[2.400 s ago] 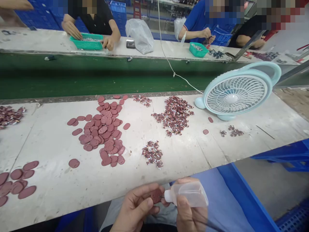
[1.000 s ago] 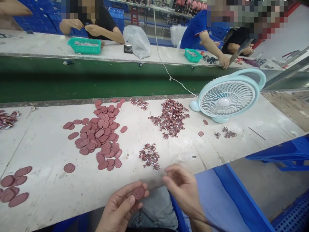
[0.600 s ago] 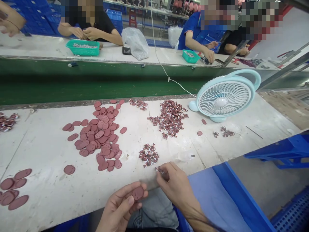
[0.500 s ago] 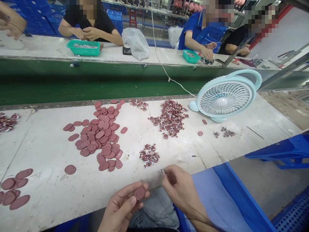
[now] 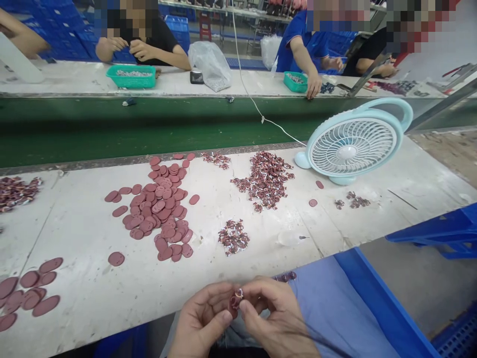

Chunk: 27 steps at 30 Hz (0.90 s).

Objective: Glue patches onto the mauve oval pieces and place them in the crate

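My left hand (image 5: 208, 318) and my right hand (image 5: 274, 315) meet at the table's front edge. The fingers of my left hand pinch a reddish-brown oval piece (image 5: 233, 309). My right fingertips hold a small brown and white piece (image 5: 237, 297) against its face. Ahead of my hands lies a small heap of brown and white pieces (image 5: 233, 237), with a larger heap (image 5: 270, 179) behind it. A big pile of reddish-brown ovals (image 5: 160, 201) is left of these, and more ovals (image 5: 32, 293) lie at the far left.
A light blue fan (image 5: 350, 146) stands at the back right. A clear bottle with a dark tip (image 5: 290, 238) lies right of the small heap. A blue crate (image 5: 387, 308) is at the lower right. People work at the opposite table with green baskets (image 5: 131, 82).
My hands have come together, and the small brown and white piece is now at the oval. A dark strip now shows beside my right hand. The view has shifted slightly.
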Available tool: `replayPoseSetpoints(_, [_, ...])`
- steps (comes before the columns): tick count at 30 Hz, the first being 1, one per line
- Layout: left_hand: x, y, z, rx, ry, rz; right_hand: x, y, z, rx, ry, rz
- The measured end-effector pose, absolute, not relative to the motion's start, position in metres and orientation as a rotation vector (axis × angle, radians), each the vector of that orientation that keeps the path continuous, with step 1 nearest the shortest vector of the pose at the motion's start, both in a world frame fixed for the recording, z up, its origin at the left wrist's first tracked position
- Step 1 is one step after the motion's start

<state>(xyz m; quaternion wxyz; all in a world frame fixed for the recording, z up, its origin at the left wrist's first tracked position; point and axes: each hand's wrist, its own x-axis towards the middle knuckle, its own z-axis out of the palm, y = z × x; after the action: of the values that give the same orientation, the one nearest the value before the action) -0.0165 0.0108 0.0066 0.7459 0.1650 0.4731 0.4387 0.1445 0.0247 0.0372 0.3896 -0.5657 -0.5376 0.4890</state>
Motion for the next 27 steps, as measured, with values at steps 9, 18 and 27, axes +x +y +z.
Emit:
replayPoseSetpoints(9, [-0.015, 0.006, -0.01, 0.439, 1.055, 0.991, 0.143, 0.015, 0.016, -1.44, -1.215, 1.319])
replayPoseSetpoints(18, [-0.013, 0.007, -0.012, 0.511, 1.101, 0.984, 0.145, 0.013, 0.008, -1.442, -1.132, 1.315])
replayPoseSetpoints(27, [-0.022, 0.011, -0.01, 0.787, 1.15, 1.02, 0.164, 0.009, 0.016, -1.375, -0.729, 1.45])
